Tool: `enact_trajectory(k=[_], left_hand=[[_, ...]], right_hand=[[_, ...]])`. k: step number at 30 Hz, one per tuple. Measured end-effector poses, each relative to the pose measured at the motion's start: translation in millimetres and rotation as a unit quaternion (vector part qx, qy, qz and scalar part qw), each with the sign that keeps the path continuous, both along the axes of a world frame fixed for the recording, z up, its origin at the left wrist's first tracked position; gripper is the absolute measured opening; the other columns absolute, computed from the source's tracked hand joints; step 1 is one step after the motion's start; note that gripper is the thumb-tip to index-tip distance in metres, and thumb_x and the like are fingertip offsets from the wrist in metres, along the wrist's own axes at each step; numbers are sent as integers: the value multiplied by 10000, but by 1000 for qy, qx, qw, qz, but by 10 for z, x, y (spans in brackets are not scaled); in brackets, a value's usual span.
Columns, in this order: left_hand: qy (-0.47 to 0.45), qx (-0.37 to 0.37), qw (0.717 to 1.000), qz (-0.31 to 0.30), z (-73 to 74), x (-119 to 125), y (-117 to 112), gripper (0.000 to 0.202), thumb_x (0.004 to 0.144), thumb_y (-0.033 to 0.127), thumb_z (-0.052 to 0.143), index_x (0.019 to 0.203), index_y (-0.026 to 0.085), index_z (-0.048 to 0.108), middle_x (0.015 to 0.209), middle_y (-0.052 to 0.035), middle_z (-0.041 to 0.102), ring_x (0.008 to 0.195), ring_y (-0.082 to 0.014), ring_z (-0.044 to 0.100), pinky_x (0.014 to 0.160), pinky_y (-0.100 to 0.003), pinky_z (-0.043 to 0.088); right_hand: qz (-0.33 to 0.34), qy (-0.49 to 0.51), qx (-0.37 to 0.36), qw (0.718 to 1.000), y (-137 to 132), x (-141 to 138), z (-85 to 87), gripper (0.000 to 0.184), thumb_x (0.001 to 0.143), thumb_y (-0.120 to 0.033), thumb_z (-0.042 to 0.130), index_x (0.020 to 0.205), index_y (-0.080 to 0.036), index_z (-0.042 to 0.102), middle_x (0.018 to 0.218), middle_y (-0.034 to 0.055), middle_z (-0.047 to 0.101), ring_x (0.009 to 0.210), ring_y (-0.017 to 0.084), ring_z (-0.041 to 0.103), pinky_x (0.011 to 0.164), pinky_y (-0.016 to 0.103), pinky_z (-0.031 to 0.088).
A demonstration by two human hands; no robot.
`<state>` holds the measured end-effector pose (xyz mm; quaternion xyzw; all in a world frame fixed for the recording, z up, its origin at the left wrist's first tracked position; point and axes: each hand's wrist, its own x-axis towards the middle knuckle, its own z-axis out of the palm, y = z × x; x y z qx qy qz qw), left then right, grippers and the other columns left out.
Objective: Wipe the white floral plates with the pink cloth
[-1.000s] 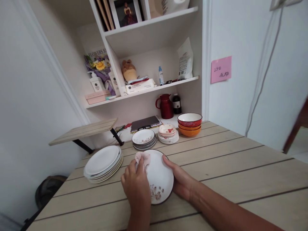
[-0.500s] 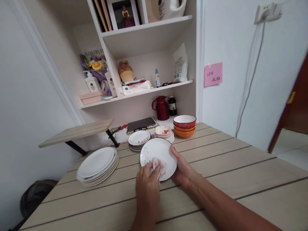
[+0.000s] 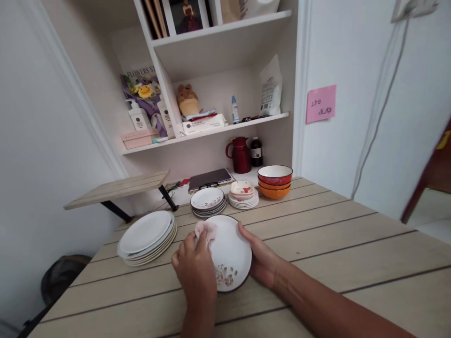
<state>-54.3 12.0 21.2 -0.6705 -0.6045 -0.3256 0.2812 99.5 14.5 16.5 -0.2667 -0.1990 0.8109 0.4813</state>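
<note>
A white plate [image 3: 230, 249] with a dark rim and brown flower print is tilted up above the table. My right hand [image 3: 259, 256] grips its right edge, thumb on the face and the other fingers hidden behind. Pinched in my left hand [image 3: 195, 263] is a pale pink cloth [image 3: 206, 231], pressed against the plate's upper left edge. Just behind stands a stack of similar flowered plates [image 3: 207, 199]. Beside that are small white dishes [image 3: 244, 202] with a patterned pink-and-white dish [image 3: 242, 188] on top.
Large white plates [image 3: 146, 234] are stacked at the left, near a low wooden riser [image 3: 120, 189]. Red and orange bowls [image 3: 275, 180] stand at the back right. Behind them are a dark red jug [image 3: 241, 156], a dark bottle [image 3: 257, 151] and a black folder [image 3: 210, 179].
The cloth and my left hand have moved from the plate's middle to its upper left edge. The plate has turned and come lower and nearer, its flower print now at the bottom.
</note>
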Motion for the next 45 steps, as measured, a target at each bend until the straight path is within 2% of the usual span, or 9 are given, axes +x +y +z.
enact_trajectory(k=[3,6,15,19,27,33,39,42,45], left_hand=[[19,-11,999,-33,-46,47,5,293,831,171,572,1085,271,679,1045,-84,648,909,-253,573,754,-392,403],[33,-5,992,-119,-117,124,11,322,798,110,585,1075,244,681,1039,-81,644,910,-235,576,744,-359,432],[14,3,942,-336,-152,264,-41,370,773,35,514,1030,239,685,1020,-62,608,900,-182,562,757,-306,481],[39,44,948,-312,-107,264,-47,359,802,66,520,1082,237,668,1034,-71,618,893,-191,559,752,-327,470],[40,112,984,-133,-65,219,-81,322,818,107,554,1105,200,668,1041,-107,634,874,-247,561,695,-379,426],[-49,54,953,-294,-91,149,50,358,767,44,544,1036,218,701,1050,-85,580,944,-212,536,803,-344,479],[-65,-26,918,-390,-94,165,49,371,764,46,527,995,269,711,1056,-53,578,970,-191,549,810,-322,497],[-33,-28,927,-372,-108,156,44,350,766,49,538,970,270,718,1053,-59,598,959,-199,563,797,-335,497],[21,8,958,-285,-110,106,59,343,771,56,555,974,278,719,1041,-67,624,921,-221,577,758,-360,483]], right_hand=[[-52,13,-5,999,92,107,-14,647,792,-635,542,1222,-153,579,1088,125,711,991,263,664,977,440,425],[-82,45,8,996,150,196,3,647,812,-633,512,1245,-155,561,1140,117,691,1022,253,652,985,416,424],[-37,75,30,996,70,202,126,724,836,-664,432,1223,-65,562,1092,159,696,1020,254,647,976,381,432],[13,69,42,997,14,114,106,733,819,-694,434,1165,-69,599,999,145,721,950,242,667,946,363,440],[64,61,76,993,-95,-125,0,674,819,-682,455,1200,-144,596,1110,114,695,1054,242,621,984,372,394],[53,48,68,995,-40,-82,-23,678,817,-690,446,1184,-140,598,1034,114,717,972,246,653,948,392,422],[29,84,56,995,43,90,98,763,847,-703,339,1202,-70,576,1045,157,705,972,254,654,948,400,429],[-22,121,66,990,89,222,158,751,852,-678,373,1256,-68,538,1132,162,676,1025,251,637,978,394,417],[-81,112,59,989,120,326,184,708,843,-657,426,1288,-115,523,1191,140,657,1063,258,622,990,418,412]])
